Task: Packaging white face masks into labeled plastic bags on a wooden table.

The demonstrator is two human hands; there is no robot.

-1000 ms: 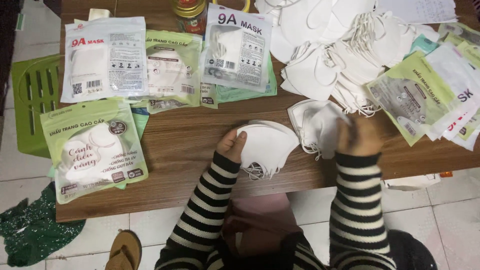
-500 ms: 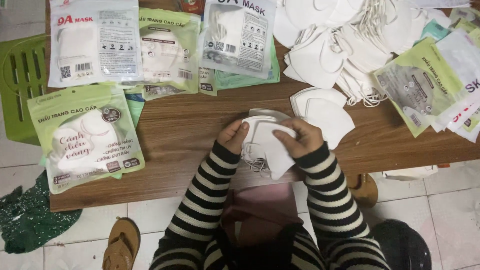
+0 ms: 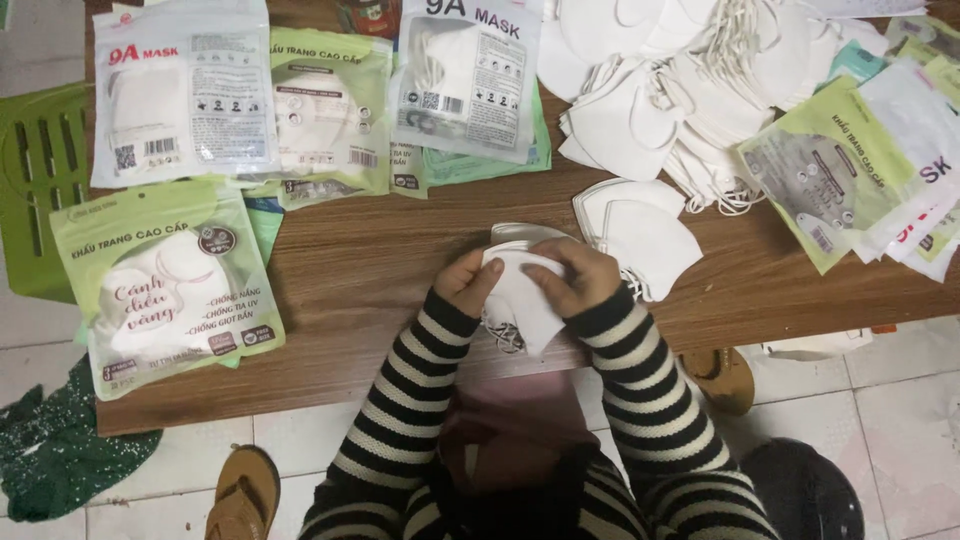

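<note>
Now I have both hands together: my left hand (image 3: 468, 283) and right hand (image 3: 578, 277) grip the white folded masks (image 3: 520, 295), lifted from the wooden table (image 3: 380, 250) toward me.

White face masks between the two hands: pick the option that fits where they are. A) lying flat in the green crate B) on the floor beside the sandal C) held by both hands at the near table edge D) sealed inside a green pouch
C: the left hand and the right hand grip the white face masks from either side, at the near edge of the wooden table.
</note>
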